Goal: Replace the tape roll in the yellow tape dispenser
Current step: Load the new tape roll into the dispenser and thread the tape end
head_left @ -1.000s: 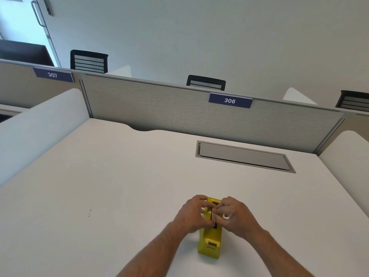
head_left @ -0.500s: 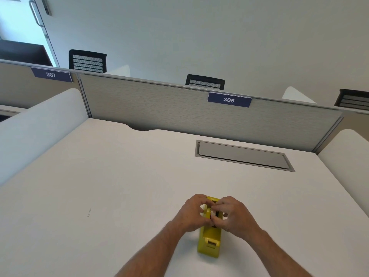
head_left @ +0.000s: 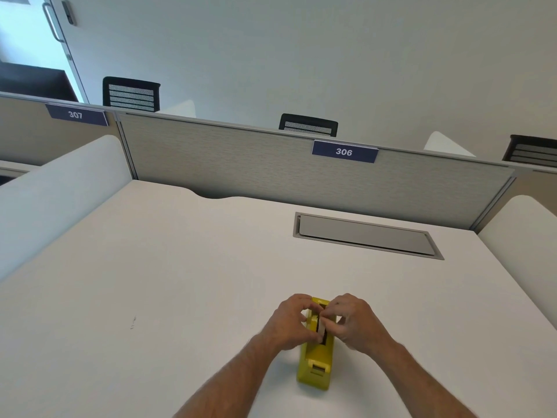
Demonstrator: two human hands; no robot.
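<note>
The yellow tape dispenser [head_left: 315, 368] stands on the white desk [head_left: 180, 282], near its front edge, cutter end towards me. My left hand [head_left: 291, 322] wraps its left side at the roll slot. My right hand [head_left: 351, 322] meets it from the right, fingertips pinching a pale tape roll [head_left: 322, 328] that sits in the slot. Only a thin edge of the roll shows between my fingers; the rest is hidden by both hands.
A grey recessed cable hatch [head_left: 366, 236] lies flush in the desk behind the dispenser. A grey partition [head_left: 241, 164] labelled 306 closes the far edge, with white side screens left and right. Black chair backs show beyond it.
Both hands stay on the dispenser at the roll slot. The fingers have shifted slightly around the roll; the dispenser has not moved on the desk.
</note>
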